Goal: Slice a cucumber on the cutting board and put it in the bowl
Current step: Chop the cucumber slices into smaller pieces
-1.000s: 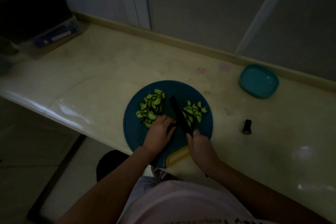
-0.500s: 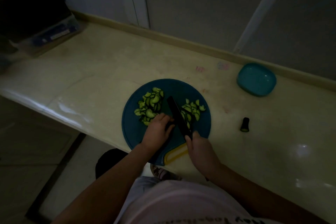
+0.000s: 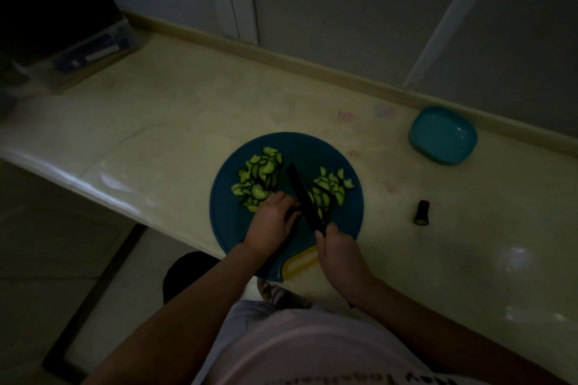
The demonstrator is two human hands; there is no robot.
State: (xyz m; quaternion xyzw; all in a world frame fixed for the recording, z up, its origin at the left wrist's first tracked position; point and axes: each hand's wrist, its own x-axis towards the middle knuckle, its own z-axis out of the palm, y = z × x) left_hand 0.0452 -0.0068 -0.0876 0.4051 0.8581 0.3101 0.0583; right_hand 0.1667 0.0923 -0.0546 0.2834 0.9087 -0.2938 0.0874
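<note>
Grips the knife (image 3: 305,197) handle with the right hand (image 3: 339,251); curls the left hand (image 3: 270,223) just beside the blade, over something hidden, so cannot tell that grip. Better to keep fingertips tucked back and cut straight down. Points the blade's long axis from near right to far left across the cutting board (image 3: 300,147), between two heaps of cucumber slices (image 3: 258,178). Shows nothing yet in the bowl (image 3: 442,134), well apart on the tabletop (image 3: 187,122).
</note>
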